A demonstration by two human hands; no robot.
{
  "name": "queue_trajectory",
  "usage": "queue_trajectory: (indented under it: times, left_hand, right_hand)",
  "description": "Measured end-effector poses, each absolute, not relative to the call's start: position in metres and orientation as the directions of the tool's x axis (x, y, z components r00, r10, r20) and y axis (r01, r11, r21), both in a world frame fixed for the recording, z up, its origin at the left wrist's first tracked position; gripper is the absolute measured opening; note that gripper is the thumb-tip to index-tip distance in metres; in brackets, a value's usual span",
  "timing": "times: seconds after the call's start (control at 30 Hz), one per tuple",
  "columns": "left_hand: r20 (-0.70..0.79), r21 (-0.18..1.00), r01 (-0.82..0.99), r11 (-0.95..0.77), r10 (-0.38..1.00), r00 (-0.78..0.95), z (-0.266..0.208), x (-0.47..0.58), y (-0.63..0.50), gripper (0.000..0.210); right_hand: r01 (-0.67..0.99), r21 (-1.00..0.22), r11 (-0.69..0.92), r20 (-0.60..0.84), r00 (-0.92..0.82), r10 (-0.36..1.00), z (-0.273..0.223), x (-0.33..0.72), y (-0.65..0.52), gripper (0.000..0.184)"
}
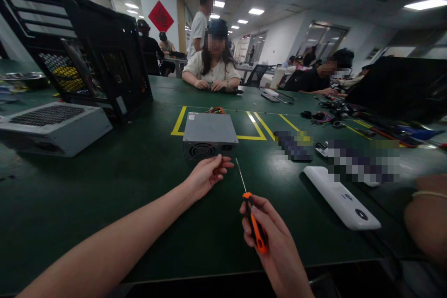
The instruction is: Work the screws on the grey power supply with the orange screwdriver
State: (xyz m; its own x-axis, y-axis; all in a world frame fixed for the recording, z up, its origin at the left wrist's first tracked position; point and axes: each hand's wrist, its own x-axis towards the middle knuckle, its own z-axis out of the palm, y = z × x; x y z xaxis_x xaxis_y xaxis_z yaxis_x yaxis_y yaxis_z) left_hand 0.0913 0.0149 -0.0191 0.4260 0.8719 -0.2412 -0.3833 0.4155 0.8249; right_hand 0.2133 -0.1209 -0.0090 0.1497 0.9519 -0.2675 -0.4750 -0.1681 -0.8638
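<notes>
My right hand (270, 230) is wrapped around the black and orange handle of a screwdriver (256, 223). Its thin metal shaft points up and away from me, the tip in the air to the right of my left hand (204, 177). That left hand is just in front of a grey computer power supply (209, 128), fingers loosely bent and apart, with no object visible in them. Whether the fingertips touch the power supply's front edge I cannot tell. The power supply shows a round fan grille and a socket on its near face, and coloured cables (215, 110) behind it.
At left stand a black computer case (115, 65) and another power supply (70, 135). Yellow tape (251, 138) marks the green table (157, 242). A white device (340, 198) lies right, near another person's arm (428, 216). A person (213, 67) sits opposite; cables (323, 117) lie far right.
</notes>
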Motion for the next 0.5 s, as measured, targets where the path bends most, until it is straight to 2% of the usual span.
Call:
queue_trajectory:
  times: [0.13, 0.27, 0.37, 0.5]
  left_hand:
    - [-0.117, 0.914, -0.337, 0.228, 0.940, 0.321, -0.023, 0.087, 0.021, 0.020]
    - [0.050, 0.999, -0.035, -0.040, 0.924, 0.379, -0.018, 0.076, 0.024, 0.018]
    - [0.131, 0.944, 0.176, -0.278, 0.808, 0.575, -0.010, 0.066, 0.022, 0.017]
    - [0.131, 0.825, 0.261, -0.502, 0.617, 0.776, -0.002, 0.055, 0.018, 0.021]
  right_hand:
    - [-0.495, -0.867, -0.063, -0.219, 0.263, 0.940, -0.013, 0.198, -0.116, 0.021]
    - [-0.438, -0.898, 0.043, -0.118, 0.334, 0.935, -0.017, 0.187, -0.116, 0.020]
    - [-0.472, -0.880, 0.056, -0.122, 0.338, 0.933, -0.019, 0.190, -0.118, 0.017]
    - [-0.546, -0.837, 0.042, -0.156, 0.312, 0.937, -0.018, 0.199, -0.122, 0.014]
